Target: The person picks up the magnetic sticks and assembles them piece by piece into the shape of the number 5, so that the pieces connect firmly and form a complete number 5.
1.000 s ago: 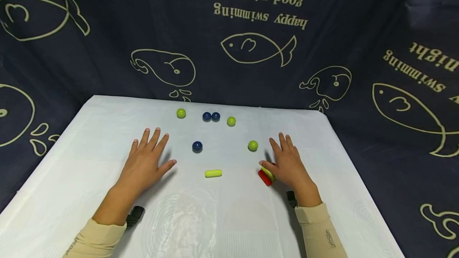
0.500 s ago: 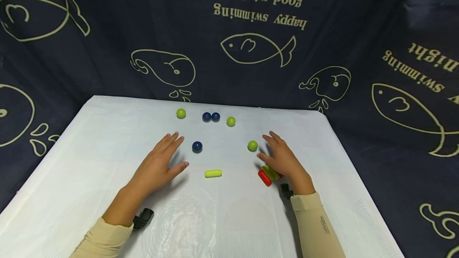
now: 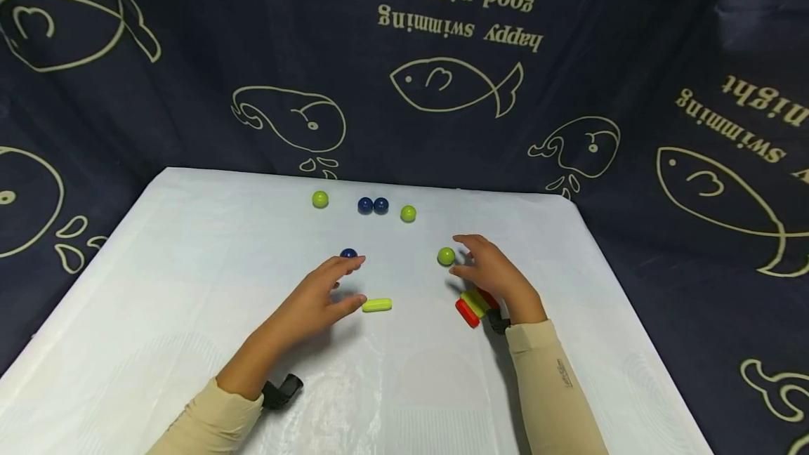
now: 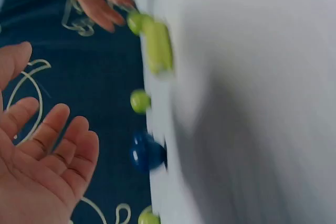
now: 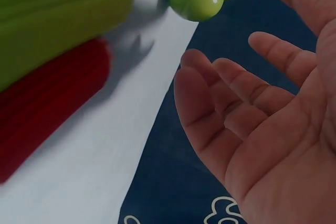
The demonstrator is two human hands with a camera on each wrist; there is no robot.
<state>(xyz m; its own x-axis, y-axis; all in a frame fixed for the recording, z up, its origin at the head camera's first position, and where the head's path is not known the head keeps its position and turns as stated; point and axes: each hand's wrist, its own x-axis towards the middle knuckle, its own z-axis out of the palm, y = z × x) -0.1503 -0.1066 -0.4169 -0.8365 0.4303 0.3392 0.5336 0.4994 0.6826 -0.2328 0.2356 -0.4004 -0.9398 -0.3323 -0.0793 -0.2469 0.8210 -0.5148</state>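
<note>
While left hand (image 3: 311, 302) and right hand (image 3: 496, 274) hover empty, fingers loosely apart, yellow stick (image 3: 378, 305) lies between them.
On table (image 3: 442, 399), long axis side to side; left hand nearer, by its left end.

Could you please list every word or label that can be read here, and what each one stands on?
"good night": dark cloth, upside down, upper centre.
"happy swimming": dark cloth, just beneath.
"night" and "swimming": dark cloth, right, upside down.
"happy": dark cloth, top left, partly cut off.
Perhaps "LetsSlim": right sleeve, too small to be sure.
Left wrist view: cloth lettering too blurred to read.
</note>
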